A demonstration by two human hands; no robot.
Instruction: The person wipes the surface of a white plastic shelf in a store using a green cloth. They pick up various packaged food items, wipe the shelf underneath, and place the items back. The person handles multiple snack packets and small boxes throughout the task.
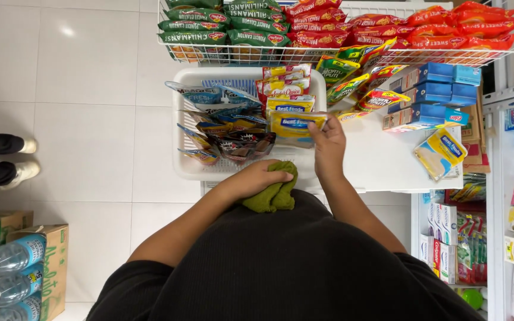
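Your right hand (pixel 328 145) pinches the yellow packet (pixel 295 126) at the front of the white basket (pixel 188 169), while your left hand (pixel 261 178) clutches the green cloth (pixel 275 193) against its near rim. Keep that packet upright, level with its row.

I am seeing an olive-green cloth (pixel 272 193), a yellow-and-blue packet (pixel 295 126), a white tray (pixel 188 169), and red noodle packs (pixel 465 27).
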